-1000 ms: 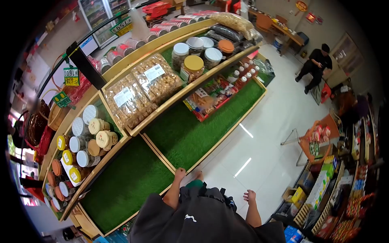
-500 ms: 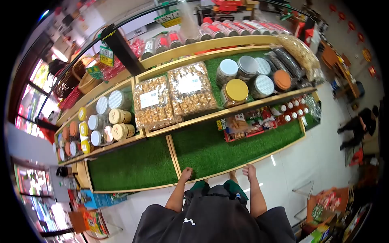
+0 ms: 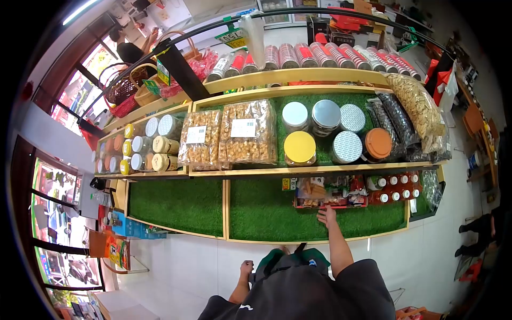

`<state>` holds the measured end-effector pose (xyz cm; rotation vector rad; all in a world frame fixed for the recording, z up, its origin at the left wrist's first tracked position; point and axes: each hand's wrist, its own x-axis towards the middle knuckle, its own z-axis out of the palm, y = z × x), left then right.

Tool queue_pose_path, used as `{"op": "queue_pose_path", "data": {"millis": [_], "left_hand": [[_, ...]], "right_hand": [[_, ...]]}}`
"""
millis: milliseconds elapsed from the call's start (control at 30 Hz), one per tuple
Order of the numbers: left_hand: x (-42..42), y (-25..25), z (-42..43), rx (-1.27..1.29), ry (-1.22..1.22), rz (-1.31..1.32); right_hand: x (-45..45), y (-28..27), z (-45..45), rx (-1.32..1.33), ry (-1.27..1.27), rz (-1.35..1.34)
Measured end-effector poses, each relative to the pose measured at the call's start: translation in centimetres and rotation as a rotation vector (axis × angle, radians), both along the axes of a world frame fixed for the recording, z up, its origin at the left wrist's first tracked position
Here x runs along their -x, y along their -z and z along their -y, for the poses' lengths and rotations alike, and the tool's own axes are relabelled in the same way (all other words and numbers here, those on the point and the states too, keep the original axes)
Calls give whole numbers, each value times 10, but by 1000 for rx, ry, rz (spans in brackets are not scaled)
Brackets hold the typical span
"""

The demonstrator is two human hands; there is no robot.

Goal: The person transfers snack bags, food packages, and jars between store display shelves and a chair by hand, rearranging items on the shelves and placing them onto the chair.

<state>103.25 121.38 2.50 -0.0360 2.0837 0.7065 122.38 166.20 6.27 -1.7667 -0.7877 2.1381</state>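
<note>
My right hand [image 3: 327, 215] reaches over the lower shelf's green turf [image 3: 266, 213]. Its fingers are open and spread, and the fingertips are close to the front edge of a red tray [image 3: 332, 207]; whether they touch it I cannot tell. Small snack packets [image 3: 314, 188] fill that tray. Down at my left side, in front of the shelf, hangs my left hand [image 3: 247, 266], its fingers curled closed with nothing visible in them. Beside the tray, to the right, stand red bottles with white caps [image 3: 393, 188].
On the upper shelf lie two big bags of nut-like snacks [image 3: 247, 136], lidded jars [image 3: 300, 148] and dark bags [image 3: 397, 120]. Wooden rims [image 3: 314, 236] edge the lower shelf. A blue box [image 3: 127, 226] stands at left. A person [image 3: 482, 234] is at far right.
My right hand has moved forward over the lower shelf to the red tray. My left hand has drawn back from the shelf's front edge. The view has turned and shifted.
</note>
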Motion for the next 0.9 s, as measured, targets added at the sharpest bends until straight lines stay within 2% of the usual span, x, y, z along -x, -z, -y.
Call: {"op": "queue_pose_path", "data": {"millis": [67,200,400,533,667,700,900], "left_hand": [[-9,-3,4,20,-33,24],[-1,-31,-30,34,-137,75],[8,-41,-93,-203,-92,-72],[5,-46,-121,-312,71,-89],[-6,-44,-128,-290,79,-99],[-8,-44,-127,-271,91,-100],[-15,-35,-101,-222,97,-109]], "right_hand": [[0,-2,-1,97,140,-9],[0,4,-15,120,185,-59],[-3,35,-21,84,426,-102],[-1,59,-15,66,509,-259],[6,42,-15,107,487,-92],[3,42,-16,111,440,-155],[-1,30,-12,97,408,-156]]}}
